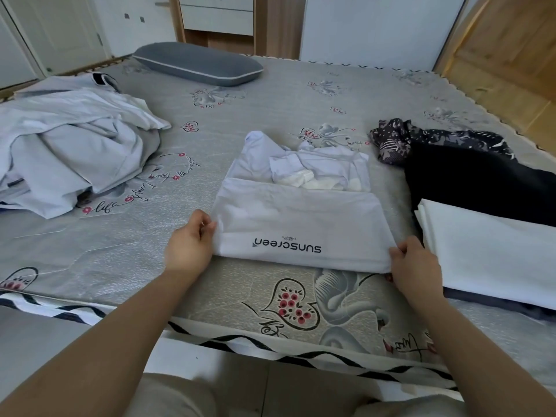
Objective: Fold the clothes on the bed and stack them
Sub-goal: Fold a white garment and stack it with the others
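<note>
A white garment [301,215] printed with "sunscreen" lies partly folded in the middle of the bed [255,121], its near half doubled over the rumpled far half. My left hand [189,242] pinches the garment's near left corner. My right hand [416,263] pinches the near right corner. A folded white cloth [493,251] lies flat at the right on top of a dark one. A heap of unfolded pale blue-grey clothes [72,145] sits at the left.
Dark clothes [469,170], one patterned and one plain black, lie at the right behind the folded cloth. A grey pillow [198,64] rests at the far side. The bed's near edge [270,353] runs below my forearms. Wooden floor shows at the far right.
</note>
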